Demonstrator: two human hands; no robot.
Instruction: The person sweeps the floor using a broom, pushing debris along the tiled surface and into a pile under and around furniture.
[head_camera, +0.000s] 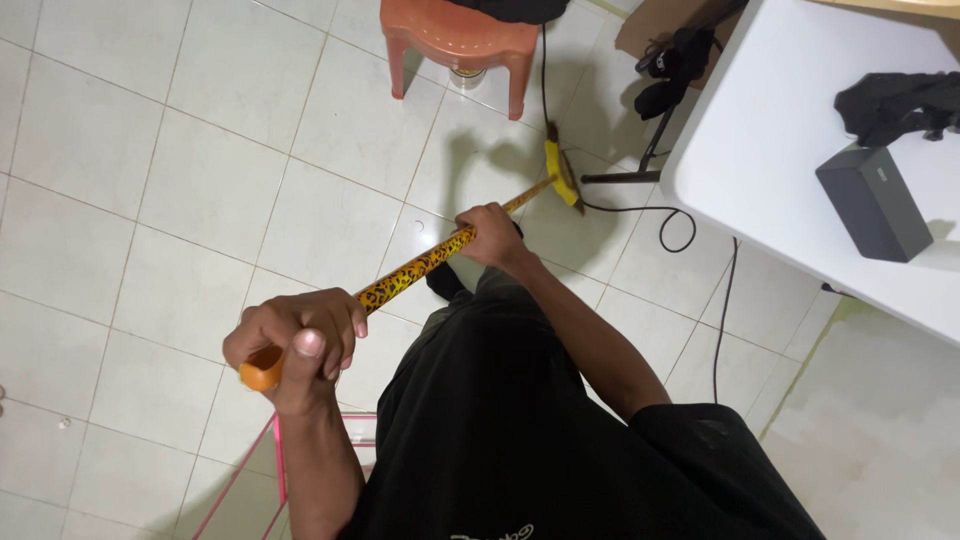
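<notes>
I hold a broom whose long handle (420, 265) is yellow with black spots. My left hand (295, 340) grips the handle's near end, just above its orange cap (260, 375). My right hand (490, 235) is closed around the handle farther down. The yellow broom head (563, 170) rests on the white tiled floor (180, 180), next to a table's corner. My black clothing fills the lower middle of the view.
A white table (780, 130) at the right bears a black box (872, 202) and a black cloth (895, 105). An orange plastic stool (458, 40) stands at the top. A black cable (678, 225) loops on the floor. Pink rods (278, 460) lie at the lower left.
</notes>
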